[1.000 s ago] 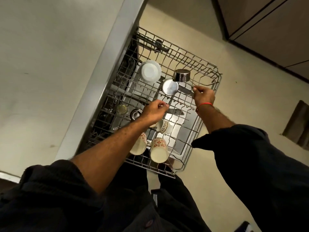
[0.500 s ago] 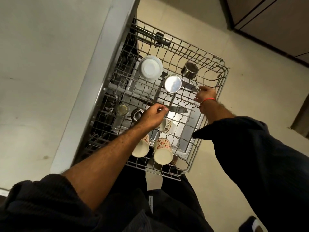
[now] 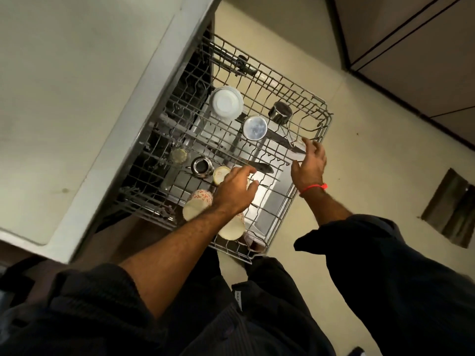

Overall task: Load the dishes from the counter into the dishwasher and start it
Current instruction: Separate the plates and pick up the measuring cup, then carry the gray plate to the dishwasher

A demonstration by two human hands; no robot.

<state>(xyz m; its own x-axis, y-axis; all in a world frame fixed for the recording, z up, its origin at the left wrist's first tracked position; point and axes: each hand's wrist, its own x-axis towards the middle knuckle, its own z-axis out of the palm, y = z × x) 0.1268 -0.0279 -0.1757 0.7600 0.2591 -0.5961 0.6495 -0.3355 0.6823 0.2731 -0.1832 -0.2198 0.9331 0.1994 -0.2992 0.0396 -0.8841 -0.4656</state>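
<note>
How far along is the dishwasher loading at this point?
Done: cups, a white bowl and steel pots sit in the pulled-out rack. In hand: nothing; both hands, left and right, hover open. Left: push rack in, close, start.

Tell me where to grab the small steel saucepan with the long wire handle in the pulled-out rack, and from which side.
Judging by its pose, take the small steel saucepan by its long wire handle, near the free end. The handle runs from the pan toward the right hand, which is open beside that end. Come from the rack's open front edge, above the wires; the bowl itself sits among the tines.
</note>
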